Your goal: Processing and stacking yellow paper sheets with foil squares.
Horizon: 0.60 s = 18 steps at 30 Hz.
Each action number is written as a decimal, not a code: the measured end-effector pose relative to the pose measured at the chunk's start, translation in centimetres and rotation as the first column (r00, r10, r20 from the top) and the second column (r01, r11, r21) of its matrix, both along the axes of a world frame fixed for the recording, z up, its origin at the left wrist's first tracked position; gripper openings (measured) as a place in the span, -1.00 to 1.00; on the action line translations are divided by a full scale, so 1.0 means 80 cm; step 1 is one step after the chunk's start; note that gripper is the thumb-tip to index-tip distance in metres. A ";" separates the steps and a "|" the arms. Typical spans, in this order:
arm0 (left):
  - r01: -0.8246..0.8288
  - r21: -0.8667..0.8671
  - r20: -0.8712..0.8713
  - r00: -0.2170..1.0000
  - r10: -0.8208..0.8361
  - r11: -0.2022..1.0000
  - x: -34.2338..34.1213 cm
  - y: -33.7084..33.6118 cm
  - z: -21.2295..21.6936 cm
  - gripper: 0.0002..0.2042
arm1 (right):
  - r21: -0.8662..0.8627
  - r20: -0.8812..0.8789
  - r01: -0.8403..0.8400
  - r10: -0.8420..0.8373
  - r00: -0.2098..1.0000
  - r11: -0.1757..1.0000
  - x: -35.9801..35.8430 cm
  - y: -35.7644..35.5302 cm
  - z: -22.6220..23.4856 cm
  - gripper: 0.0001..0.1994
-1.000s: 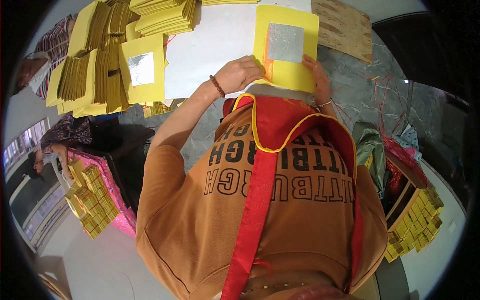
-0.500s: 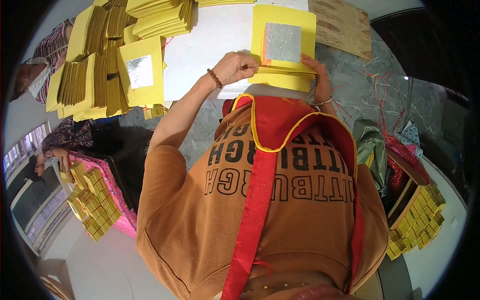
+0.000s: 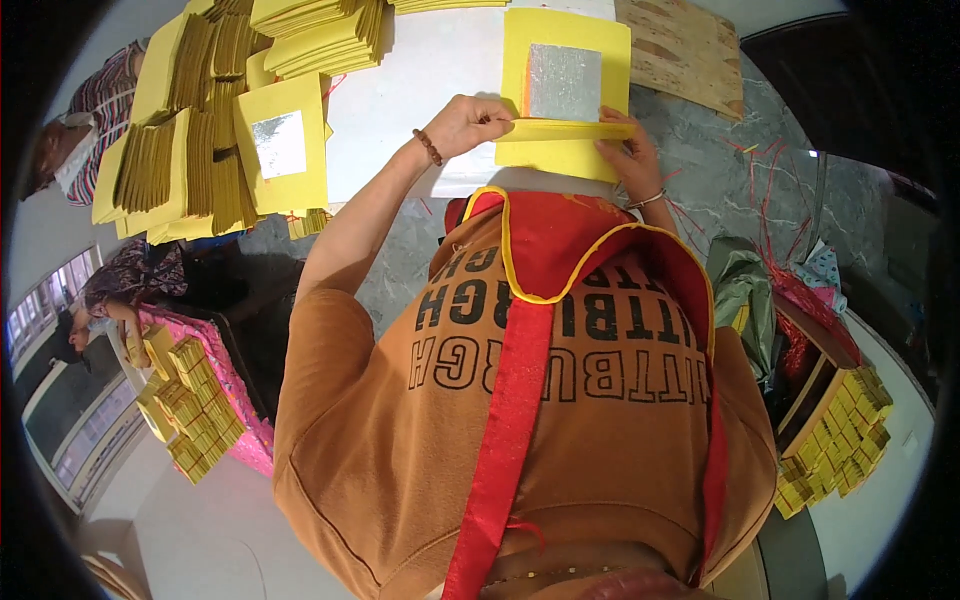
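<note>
Far left, a co-worker (image 3: 135, 265) is leaning by yellow bundles (image 3: 195, 400), which are sitting stacked on a pink-covered surface (image 3: 228, 375). Next, folded yellow stacks (image 3: 200, 70) are crowding the left end of the white surface (image 3: 430, 80); a loose sheet (image 3: 280, 145) with a silver patch is lying against them. Center: left hand (image 3: 475, 128) is holding the left end of a folded-up strip, fingers closed in a pinch. Yellow sheet (image 3: 615, 65) is lying on the white surface, silver square (image 3: 565, 82) facing up; more yellow is showing below the fold, probably another sheet. Right hand (image 3: 632, 158) is straddling the fold's right end, fingers spreading apart, thumb below; can't tell if it's pressing. Risk: uneven pull between hands could be skewing the fold; a loose right end could be springing open; the under-sheet could be dragging along. Right: wooden board (image 3: 685, 55) is lying beyond the sheet. Green bag (image 3: 738, 300) is slumping, contents mostly hidden. Red strands (image 3: 810, 315) are heaping beside it; more yellow blocks (image 3: 840, 435) are standing stacked below.
</note>
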<state>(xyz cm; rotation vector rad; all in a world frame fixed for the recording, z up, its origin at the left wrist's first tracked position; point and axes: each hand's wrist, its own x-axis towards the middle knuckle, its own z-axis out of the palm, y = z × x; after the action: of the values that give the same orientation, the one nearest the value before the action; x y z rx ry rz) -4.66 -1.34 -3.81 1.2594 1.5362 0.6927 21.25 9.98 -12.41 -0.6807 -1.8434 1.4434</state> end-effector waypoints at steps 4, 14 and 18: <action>0.012 -0.003 -0.010 1.000 -0.012 1.000 -0.002 -0.002 -0.003 -0.84 | -0.044 0.023 -0.033 0.034 0.999 0.998 0.002 0.003 -0.004 -0.64; -0.012 0.095 -0.054 0.998 0.017 0.995 0.008 -0.015 0.000 -0.88 | 0.009 0.009 -0.038 0.038 0.999 0.999 0.000 0.001 0.005 -0.54; 0.127 0.299 -0.223 0.973 -0.060 0.946 0.014 -0.022 0.001 -0.90 | 0.042 0.011 -0.038 0.038 0.999 0.998 -0.001 0.000 0.008 -0.54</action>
<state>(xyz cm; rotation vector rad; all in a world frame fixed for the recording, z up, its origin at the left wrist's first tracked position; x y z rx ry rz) -3.57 -3.08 -3.76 1.6792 1.5658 0.7813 21.19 9.99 -11.76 -0.6369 -1.8985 1.4234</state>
